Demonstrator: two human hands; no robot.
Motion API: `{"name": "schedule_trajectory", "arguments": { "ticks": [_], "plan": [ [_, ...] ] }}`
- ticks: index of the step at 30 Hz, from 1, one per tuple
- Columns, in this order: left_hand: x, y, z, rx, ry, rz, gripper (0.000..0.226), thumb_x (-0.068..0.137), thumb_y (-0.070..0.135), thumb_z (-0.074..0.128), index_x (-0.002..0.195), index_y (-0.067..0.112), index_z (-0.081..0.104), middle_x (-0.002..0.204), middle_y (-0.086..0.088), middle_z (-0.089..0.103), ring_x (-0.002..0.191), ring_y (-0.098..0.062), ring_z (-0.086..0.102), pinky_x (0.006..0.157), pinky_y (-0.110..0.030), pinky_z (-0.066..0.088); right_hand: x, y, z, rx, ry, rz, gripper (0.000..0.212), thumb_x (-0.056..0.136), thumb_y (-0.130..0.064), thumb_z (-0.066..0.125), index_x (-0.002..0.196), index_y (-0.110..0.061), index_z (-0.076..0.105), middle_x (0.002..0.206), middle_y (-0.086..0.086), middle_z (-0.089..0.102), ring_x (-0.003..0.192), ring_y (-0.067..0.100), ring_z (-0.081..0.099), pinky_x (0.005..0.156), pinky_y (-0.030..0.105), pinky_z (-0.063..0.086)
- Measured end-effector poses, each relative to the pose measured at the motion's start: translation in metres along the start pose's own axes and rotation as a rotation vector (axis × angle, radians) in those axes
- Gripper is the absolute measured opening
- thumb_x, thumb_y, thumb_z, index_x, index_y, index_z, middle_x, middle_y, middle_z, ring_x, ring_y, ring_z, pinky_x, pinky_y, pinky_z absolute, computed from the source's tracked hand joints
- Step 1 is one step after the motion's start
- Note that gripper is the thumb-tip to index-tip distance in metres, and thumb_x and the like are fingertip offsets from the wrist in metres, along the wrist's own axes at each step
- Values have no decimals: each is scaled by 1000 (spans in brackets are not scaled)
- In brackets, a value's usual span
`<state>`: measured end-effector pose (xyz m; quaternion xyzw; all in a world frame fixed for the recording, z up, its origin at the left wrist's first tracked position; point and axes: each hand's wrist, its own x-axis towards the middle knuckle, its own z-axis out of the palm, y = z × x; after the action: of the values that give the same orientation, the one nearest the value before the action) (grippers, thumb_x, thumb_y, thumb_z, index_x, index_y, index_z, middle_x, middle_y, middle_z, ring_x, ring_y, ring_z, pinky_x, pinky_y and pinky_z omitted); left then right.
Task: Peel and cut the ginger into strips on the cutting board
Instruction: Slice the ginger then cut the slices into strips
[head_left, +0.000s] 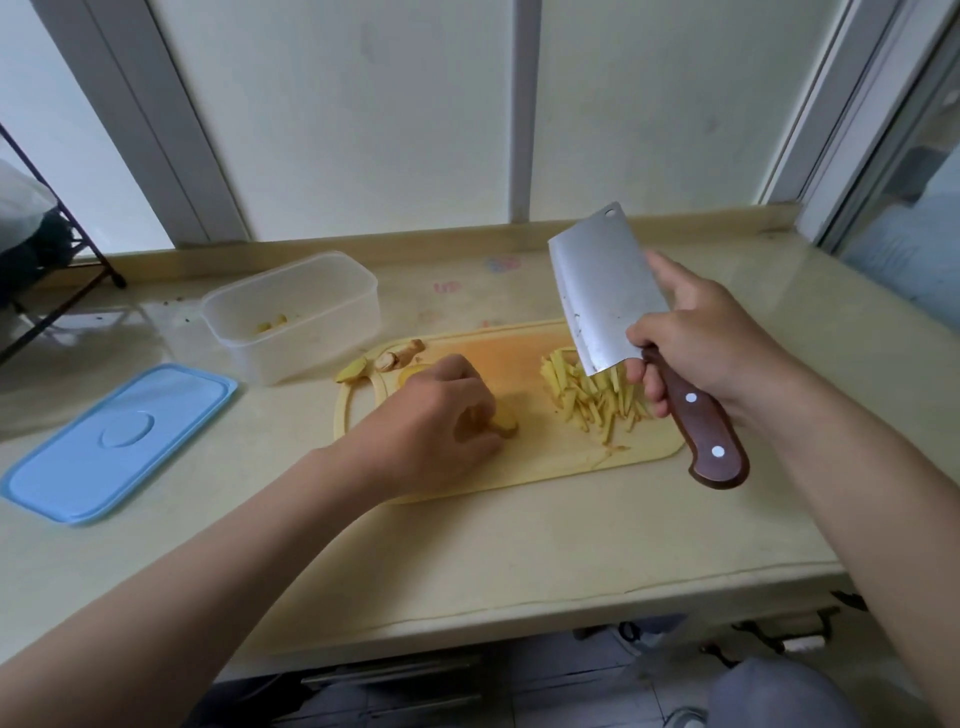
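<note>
Ginger piece (506, 423), peeled, pale yellow and smooth, flat on the middle of the cutting board (519, 467). Pinned there under the curled fingertips of the left hand (436, 415), and mostly hidden by that hand. To its right, on the same board, a loose heap of ginger strips (587, 400): thin, yellow, stick-like, lying at mixed angles, with a few strays toward the board's near edge. At the board's far left corner, 2 ginger knobs (397, 356), tan, lumpy and unpeeled, 1 of them lying across the rim. Just beside the left knuckles, a yellow slice (413, 374).

Right hand (711, 343) wrapped round the cleaver (597, 296) where the blade meets the brown wooden handle, fingers curled tight. Blade lifted off the board and tilted, above the far side of the strip heap. 2 pale rivets on the handle.

Clear plastic box (291, 312) on the counter (519, 561), uncovered, just beyond the board's far left corner. Inside, only a few small yellow bits (271, 325) on the bottom. Blue lid (114, 441) flat on the counter, left of the box and nearer, apart from it.
</note>
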<state>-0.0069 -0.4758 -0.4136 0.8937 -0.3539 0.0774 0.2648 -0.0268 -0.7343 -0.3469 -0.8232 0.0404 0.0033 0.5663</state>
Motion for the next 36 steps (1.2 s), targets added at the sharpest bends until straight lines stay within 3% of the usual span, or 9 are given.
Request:
{"name": "schedule_trajectory", "arguments": {
  "ticks": [3, 8, 13, 21, 26, 32, 36],
  "plan": [
    [-10, -5, -3, 41, -19, 78, 21, 82, 16, 76, 103, 13, 75, 104, -4, 61, 82, -22, 64, 80, -29, 52, -8, -3, 4, -35, -46, -4, 79, 91, 6, 39, 122, -66, 53, 61, 17, 59, 45, 26, 50, 47, 35, 49],
    [-9, -8, 0, 53, -11, 109, 24, 84, 14, 70, 107, 11, 74, 108, -7, 64, 87, -25, 66, 80, -31, 55, -14, -3, 19, -189, -149, 8, 88, 94, 3, 39, 153, -61, 32, 62, 16, 62, 44, 26, 56, 45, 34, 50],
    [-3, -12, 4, 90, -34, 149, 17, 86, 13, 63, 99, 10, 73, 101, -6, 67, 90, -26, 63, 81, -33, 51, -13, -6, 28, -313, -186, 21, 95, 93, 2, 40, 158, -62, 15, 57, 10, 63, 43, 24, 58, 45, 35, 53],
    [2, -14, 3, 175, -85, 214, 22, 94, 24, 47, 100, 10, 62, 92, -4, 62, 81, -29, 55, 72, -42, 49, -8, -1, 31, -361, -185, 33, 94, 94, 0, 41, 158, -63, 12, 55, 7, 63, 43, 24, 58, 45, 35, 53],
    [4, -15, 5, 204, -52, 228, 26, 98, 26, 50, 113, 9, 63, 96, -7, 61, 80, -31, 57, 72, -42, 50, -7, 1, 30, -365, -187, 34, 94, 95, 1, 42, 157, -64, 13, 57, 9, 62, 42, 23, 58, 42, 32, 51],
    [1, -11, 3, 4, -24, 70, 29, 83, 29, 66, 106, 12, 73, 104, -3, 64, 82, -20, 62, 74, -30, 52, -6, 4, 27, -400, -210, 51, 94, 95, -1, 42, 158, -63, 12, 55, 6, 63, 41, 22, 58, 46, 38, 55],
    [3, -9, -2, 30, -109, 119, 23, 83, 19, 63, 101, 11, 75, 99, -3, 69, 88, -18, 62, 80, -24, 47, -6, 8, 28, -397, -190, 40, 94, 94, -2, 43, 157, -64, 13, 57, 6, 63, 41, 20, 58, 42, 31, 51]
  ]
}}
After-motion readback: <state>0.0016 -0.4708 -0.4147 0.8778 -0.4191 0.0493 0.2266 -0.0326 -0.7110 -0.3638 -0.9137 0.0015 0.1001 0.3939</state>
